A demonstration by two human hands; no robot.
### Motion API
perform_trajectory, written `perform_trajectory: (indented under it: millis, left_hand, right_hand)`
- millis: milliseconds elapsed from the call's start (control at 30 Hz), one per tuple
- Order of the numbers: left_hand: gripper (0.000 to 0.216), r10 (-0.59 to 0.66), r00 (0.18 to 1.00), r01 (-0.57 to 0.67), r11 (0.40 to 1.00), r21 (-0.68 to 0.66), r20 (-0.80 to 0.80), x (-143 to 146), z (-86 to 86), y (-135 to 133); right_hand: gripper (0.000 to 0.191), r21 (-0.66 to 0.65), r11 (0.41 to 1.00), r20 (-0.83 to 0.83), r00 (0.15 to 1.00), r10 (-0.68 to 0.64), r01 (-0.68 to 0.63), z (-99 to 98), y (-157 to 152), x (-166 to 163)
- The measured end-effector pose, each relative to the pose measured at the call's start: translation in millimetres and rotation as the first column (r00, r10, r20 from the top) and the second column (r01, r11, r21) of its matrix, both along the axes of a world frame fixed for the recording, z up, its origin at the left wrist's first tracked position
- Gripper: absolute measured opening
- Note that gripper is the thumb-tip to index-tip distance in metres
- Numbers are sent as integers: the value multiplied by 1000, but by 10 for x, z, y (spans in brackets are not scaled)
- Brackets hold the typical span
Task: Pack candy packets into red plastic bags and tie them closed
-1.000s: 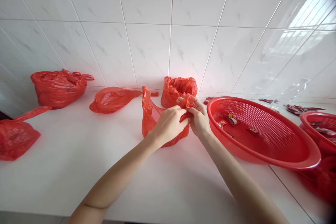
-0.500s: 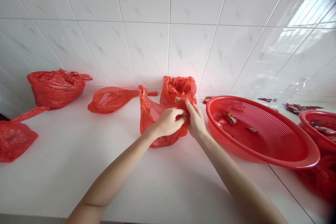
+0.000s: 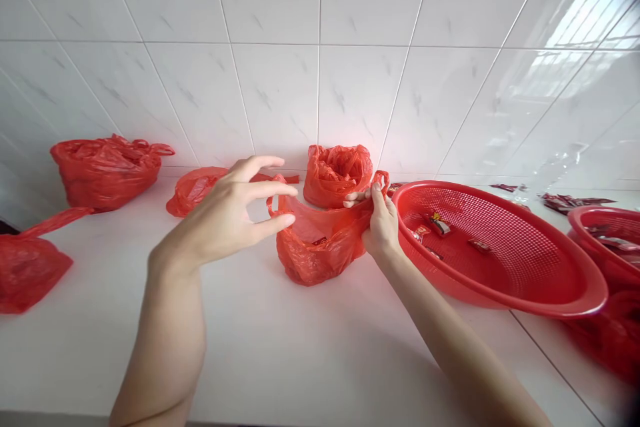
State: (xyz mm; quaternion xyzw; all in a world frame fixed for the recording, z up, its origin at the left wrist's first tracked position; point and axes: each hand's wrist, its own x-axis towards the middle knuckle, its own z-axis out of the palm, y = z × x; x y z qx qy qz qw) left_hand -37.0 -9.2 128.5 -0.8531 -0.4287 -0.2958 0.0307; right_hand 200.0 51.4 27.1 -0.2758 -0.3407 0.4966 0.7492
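A thin red plastic bag (image 3: 320, 260) rests on the white counter before me, its mouth spread wide. A small dark red packet (image 3: 320, 241) shows inside it. My right hand (image 3: 381, 220) is closed on the bag's right handle, thumb on top. At the bag's left side my left hand (image 3: 235, 210) is open, fingers and thumb apart around the left handle; I cannot tell whether they touch it. Behind the bag stands another crumpled red bag (image 3: 337, 177) with a rolled rim.
A big red perforated basket (image 3: 500, 247) with a few wrapped packets stands to the right, a second red basket (image 3: 607, 240) beyond it. Red plastic bags (image 3: 107, 177) sit at the left. A clear bottle (image 3: 555, 170) and loose packets (image 3: 575, 203) lie near the tiled wall.
My left hand has let go of the bag's right side and moved left, its fingers now spread. The bag's mouth has opened wider, while my right hand has stayed on the right handle.
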Motion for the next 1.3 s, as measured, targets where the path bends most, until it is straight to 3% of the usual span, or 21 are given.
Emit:
perform_trajectory:
  millis: [167,400,500,600,667,933,1033,1133,1233,1300]
  left_hand:
    - [36,88,989,-108,977,-185,-115,-239,-30,85]
    - [12,29,999,-32,975,-221,-16,-305,-31,190]
    - [15,-93,988,120,967,-225,127,-317,45,137]
    - [17,-224,906,318,920,-228,360,-241,93,118]
    - [22,-238,857,383,888,-254,458,-159,89,147]
    - [49,-356,686,611,755,-238,634,-61,-93,402]
    - [54,-371,738,608,727,-318,563,-30,-102,397]
    - [48,-312,810,508,796,-328,496,66,-70,331]
    - [37,-179,873,307,925,-225,453,180,-45,269]
    - [32,-116,882,213,963,-166,458,239,-49,250]
  right_hand:
    - [37,-20,1000,-8,1000,3,-3,17,18,37]
    - [36,-51,998,-13,999,33,-34,93,4,126]
    - [39,-63,997,5,999,34,-33,135,-6,159]
    - [44,-73,997,15,1000,23,-22,167,-29,153]
    - [45,-58,998,39,999,36,-34,175,-53,132]
    - [39,-35,994,249,962,110,-104,236,-137,126]
    - [36,-16,990,358,924,136,-140,301,-187,136]
    - [38,-15,992,456,882,121,-129,350,-238,117]
    - [42,-6,994,529,843,99,-113,369,-270,79]
    - [43,23,995,580,812,66,-97,369,-282,51]
